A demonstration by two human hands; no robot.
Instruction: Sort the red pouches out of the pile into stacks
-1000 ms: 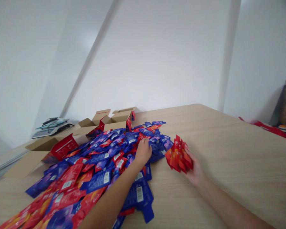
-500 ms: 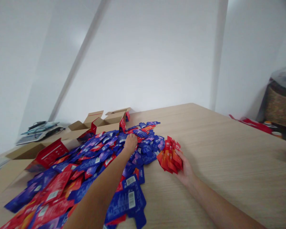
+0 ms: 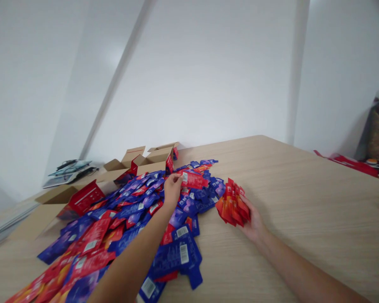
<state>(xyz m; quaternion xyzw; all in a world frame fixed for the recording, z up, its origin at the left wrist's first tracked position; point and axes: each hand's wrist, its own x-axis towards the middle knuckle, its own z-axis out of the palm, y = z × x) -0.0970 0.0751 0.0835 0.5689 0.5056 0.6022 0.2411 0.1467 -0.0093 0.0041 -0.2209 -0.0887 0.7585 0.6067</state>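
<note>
A red sachet (image 3: 194,180) with a white barcode label is pinched at its left end by my left hand (image 3: 173,189), just above a spread pile of blue and red sachets (image 3: 139,208). My right hand (image 3: 252,219) is closed around a bunch of red-orange sachets (image 3: 233,204), fanned together and held over the table to the right of the pile. The fingers of my right hand are partly hidden behind the bunch.
Open cardboard boxes with red sides (image 3: 85,198) line the far left of the pile, with more boxes (image 3: 158,155) toward the wall. Flat packs (image 3: 70,171) lie at the left back. The wooden table (image 3: 290,189) extends right, with a red item (image 3: 350,163) beyond its edge.
My left hand has come up from the pile with a red sachet between its fingers. My right hand keeps its bunch. The view has shifted slightly left.
</note>
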